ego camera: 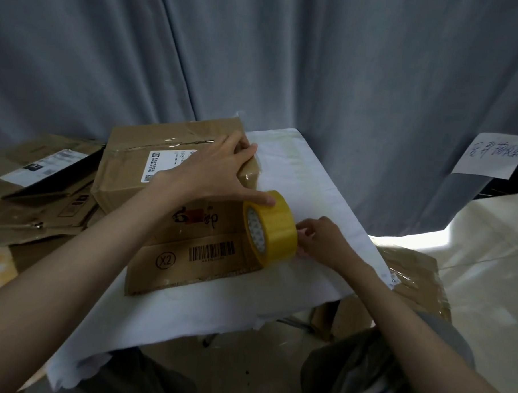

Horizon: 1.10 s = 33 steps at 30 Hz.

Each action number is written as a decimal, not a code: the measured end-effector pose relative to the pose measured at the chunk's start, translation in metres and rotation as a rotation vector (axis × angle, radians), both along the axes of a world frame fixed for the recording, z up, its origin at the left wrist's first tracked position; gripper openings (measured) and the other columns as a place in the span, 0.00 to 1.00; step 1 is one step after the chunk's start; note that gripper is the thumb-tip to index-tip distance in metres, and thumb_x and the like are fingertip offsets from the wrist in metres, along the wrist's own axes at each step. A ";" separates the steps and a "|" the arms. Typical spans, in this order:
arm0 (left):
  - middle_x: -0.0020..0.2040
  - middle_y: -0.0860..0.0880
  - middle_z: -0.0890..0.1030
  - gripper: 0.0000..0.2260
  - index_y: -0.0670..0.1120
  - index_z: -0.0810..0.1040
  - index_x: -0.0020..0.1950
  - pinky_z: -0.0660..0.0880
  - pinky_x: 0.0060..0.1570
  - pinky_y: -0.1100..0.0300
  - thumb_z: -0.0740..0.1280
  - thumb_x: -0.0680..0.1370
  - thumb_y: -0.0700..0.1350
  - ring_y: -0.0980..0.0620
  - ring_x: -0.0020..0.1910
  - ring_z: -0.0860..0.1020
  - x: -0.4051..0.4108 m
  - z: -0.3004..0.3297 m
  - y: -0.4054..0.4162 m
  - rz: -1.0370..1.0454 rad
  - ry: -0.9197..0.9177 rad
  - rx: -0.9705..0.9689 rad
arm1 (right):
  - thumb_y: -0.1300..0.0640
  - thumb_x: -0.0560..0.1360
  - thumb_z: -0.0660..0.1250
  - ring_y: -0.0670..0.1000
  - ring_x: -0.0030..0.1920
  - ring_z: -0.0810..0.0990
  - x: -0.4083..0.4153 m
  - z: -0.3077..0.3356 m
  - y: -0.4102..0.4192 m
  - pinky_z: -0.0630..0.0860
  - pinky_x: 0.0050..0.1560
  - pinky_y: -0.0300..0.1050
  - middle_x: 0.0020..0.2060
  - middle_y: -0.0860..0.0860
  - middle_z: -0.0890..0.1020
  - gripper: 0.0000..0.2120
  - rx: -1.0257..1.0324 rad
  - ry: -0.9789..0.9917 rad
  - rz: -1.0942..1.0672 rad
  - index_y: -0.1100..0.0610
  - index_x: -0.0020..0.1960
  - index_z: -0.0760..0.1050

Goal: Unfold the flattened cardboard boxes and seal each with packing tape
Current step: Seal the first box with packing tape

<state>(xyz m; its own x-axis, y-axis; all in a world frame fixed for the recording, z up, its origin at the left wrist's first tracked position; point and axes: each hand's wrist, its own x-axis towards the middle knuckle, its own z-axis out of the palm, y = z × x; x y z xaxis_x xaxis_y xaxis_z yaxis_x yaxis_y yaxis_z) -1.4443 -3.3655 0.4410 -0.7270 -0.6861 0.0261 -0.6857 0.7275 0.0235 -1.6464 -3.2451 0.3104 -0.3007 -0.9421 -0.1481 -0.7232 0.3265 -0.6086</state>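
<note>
A brown cardboard box (pixel 173 216) with a white shipping label, a barcode and an "X2" mark stands on the white-covered table (pixel 311 186). My left hand (pixel 211 173) lies flat on the box's top right corner, fingers spread, thumb touching the top of the tape roll. The yellow packing tape roll (pixel 269 228) stands on edge against the box's right side. My right hand (pixel 321 240) pinches the roll's right rim, where the tape end seems to be.
Flattened cardboard boxes (pixel 44 193) lie piled at the left. More taped cardboard (pixel 411 280) sits below the table's right edge. A grey curtain (pixel 287 64) hangs behind. A handwritten paper sheet (pixel 491 159) hangs at the far right.
</note>
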 end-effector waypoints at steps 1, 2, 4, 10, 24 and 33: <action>0.70 0.56 0.60 0.56 0.50 0.55 0.81 0.64 0.71 0.49 0.59 0.62 0.82 0.52 0.71 0.60 0.001 -0.001 0.002 0.011 0.016 0.017 | 0.49 0.74 0.71 0.54 0.53 0.76 -0.001 -0.007 -0.001 0.68 0.46 0.43 0.50 0.55 0.77 0.15 0.019 0.056 0.018 0.54 0.59 0.80; 0.71 0.57 0.59 0.56 0.50 0.55 0.81 0.64 0.71 0.49 0.60 0.62 0.82 0.52 0.72 0.60 0.002 -0.002 0.003 0.024 0.035 0.033 | 0.50 0.72 0.73 0.56 0.54 0.75 -0.002 -0.013 -0.001 0.68 0.47 0.44 0.51 0.56 0.75 0.17 0.009 0.091 0.024 0.54 0.59 0.80; 0.73 0.59 0.59 0.55 0.52 0.56 0.80 0.65 0.71 0.49 0.62 0.61 0.81 0.54 0.74 0.60 0.005 -0.004 0.005 0.046 0.083 0.056 | 0.56 0.72 0.73 0.59 0.54 0.76 -0.002 -0.018 -0.002 0.69 0.47 0.45 0.54 0.57 0.74 0.20 -0.016 0.082 0.005 0.57 0.62 0.76; 0.78 0.59 0.55 0.60 0.52 0.53 0.81 0.58 0.74 0.48 0.60 0.56 0.84 0.50 0.77 0.55 0.007 -0.012 0.006 0.068 0.073 0.058 | 0.58 0.76 0.71 0.37 0.36 0.79 -0.009 0.000 -0.001 0.70 0.39 0.29 0.35 0.44 0.79 0.03 -0.314 -0.097 -0.085 0.58 0.48 0.79; 0.79 0.54 0.55 0.58 0.47 0.53 0.81 0.49 0.77 0.44 0.54 0.61 0.82 0.50 0.77 0.51 -0.006 -0.010 0.024 0.136 0.111 0.081 | 0.53 0.81 0.64 0.47 0.51 0.82 0.029 0.047 -0.005 0.82 0.41 0.42 0.50 0.49 0.82 0.08 -0.500 -0.584 -0.065 0.58 0.53 0.74; 0.79 0.55 0.53 0.63 0.48 0.50 0.81 0.48 0.76 0.47 0.57 0.56 0.85 0.50 0.76 0.53 0.003 -0.018 0.017 0.062 0.105 0.059 | 0.57 0.83 0.61 0.40 0.36 0.77 0.018 0.061 -0.005 0.72 0.37 0.36 0.45 0.50 0.83 0.09 -0.543 -0.523 0.037 0.56 0.56 0.80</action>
